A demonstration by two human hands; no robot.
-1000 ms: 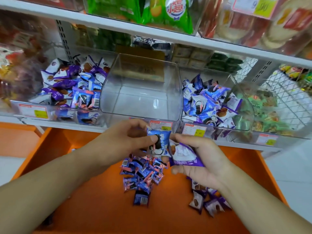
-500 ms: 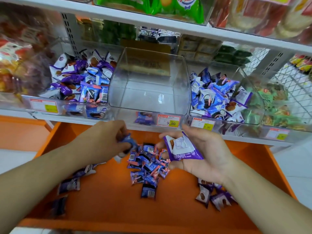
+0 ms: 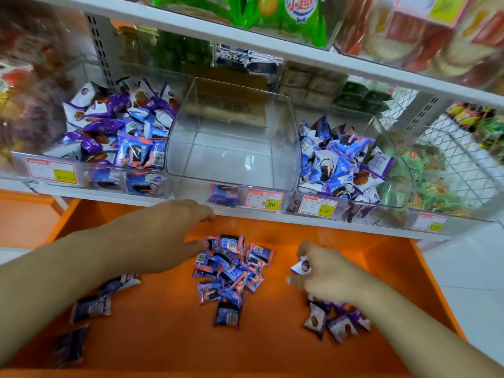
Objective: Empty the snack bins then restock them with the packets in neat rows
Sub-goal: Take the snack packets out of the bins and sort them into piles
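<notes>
A clear, empty plastic snack bin [image 3: 234,148] sits in the middle of the white shelf [image 3: 272,216], tilted toward the viewer, with a red-and-yellow price label [image 3: 263,201] on its front lip. Just to its left, a second clear bin [image 3: 114,132] is heaped with jumbled purple, white and blue snack packets, and to its right a third clear bin [image 3: 341,162] holds a similar loose heap of blue and purple packets. Below the shelf lies a flat orange tray surface [image 3: 169,336]. In its middle rests a disorderly pile of small blue-and-pink packets [image 3: 231,274], some showing barcodes. The person's left hand [image 3: 163,241] reaches over the tray with its fingers extended and relaxed, the fingertips at the left edge of that pile; it grips nothing. The right hand [image 3: 324,274] hovers to the right of the pile, its fingers curled and pinching a small purple-and-white packet [image 3: 301,267], which is blurred. Beneath the right wrist sits a small cluster of purple-and-white packets [image 3: 335,320] on the tray. A few more dark purple packets [image 3: 92,306] lie scattered under and beside the left forearm, well apart from the central pile. Green snack bags [image 3: 272,15] fill the shelf above.
</notes>
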